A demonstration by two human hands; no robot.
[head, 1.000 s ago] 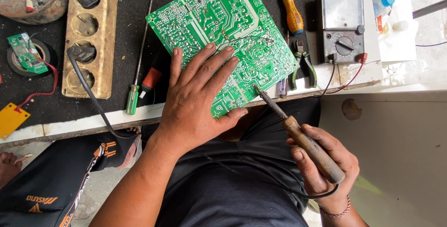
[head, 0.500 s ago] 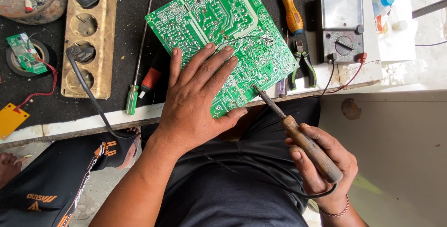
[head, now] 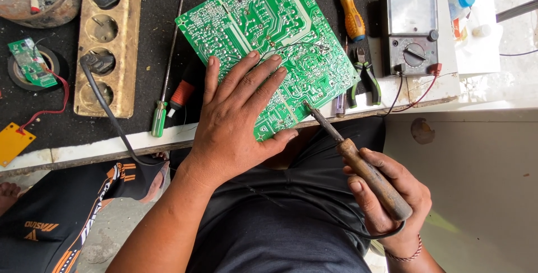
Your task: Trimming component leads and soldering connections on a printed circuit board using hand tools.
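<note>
Workbench (head: pixel 33 152) carries a green circuit board (head: pixel 269 21), solder side up, overhanging its near edge. Left hand (head: pixel 235 121) lies flat on the board's near corner, fingers spread. Right hand (head: pixel 386 194), below the board, grips a wooden-handled soldering iron (head: pixel 358 163), its tip at the board's edge.

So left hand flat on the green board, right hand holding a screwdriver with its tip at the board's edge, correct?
Not quite. The head view shows the right hand holding a soldering iron, not a screwdriver. The rest holds: left hand flat on the green circuit board, tip at its edge.
</note>
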